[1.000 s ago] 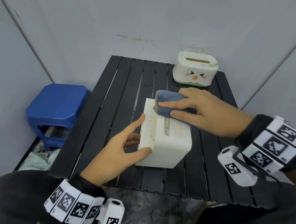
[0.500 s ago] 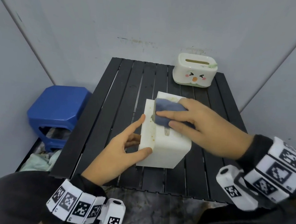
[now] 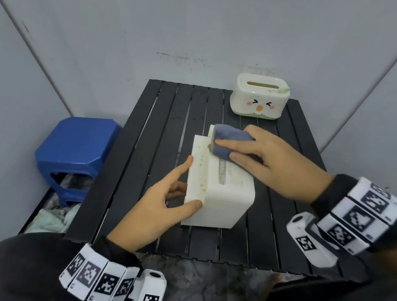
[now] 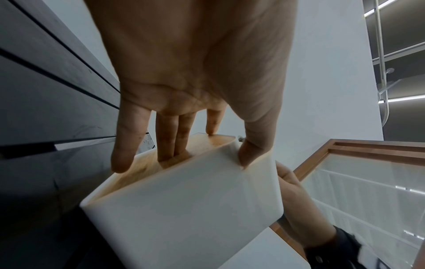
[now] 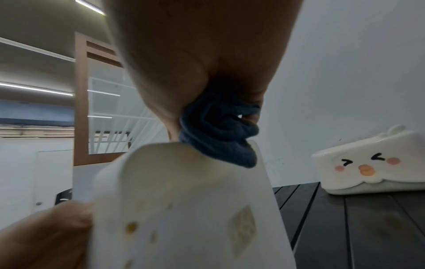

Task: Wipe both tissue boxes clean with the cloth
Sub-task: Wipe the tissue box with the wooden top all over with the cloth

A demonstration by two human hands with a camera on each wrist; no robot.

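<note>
— Since a moment ago, the right hand has carried the blue cloth back toward the far end of the white tissue box; half a second earlier it sat nearer the middle of the top face.

— And the other hand?

— Unchanged. The left hand braces the box at its near left side, thumb on the near corner, index finger laid straight along the spotted left face. From the left wrist view two fingers dip into an opening on that side.

— Where is the box?

— About the middle of the table, closer to the near edge. The second tissue box, the one with a face, stands untouched at the far right corner.

— How does the box handle, you think?

— Rigid, smooth plastic, likely light and hollow, so it would slide on the slats if rubbed unbraced. Holding it by the corner and side wall looks sound.

— The cloth?

— Soft and bunched; the right hand's fingers curl round it, pressing it flat to the box. Yellowish spots remain on the left face.
</note>
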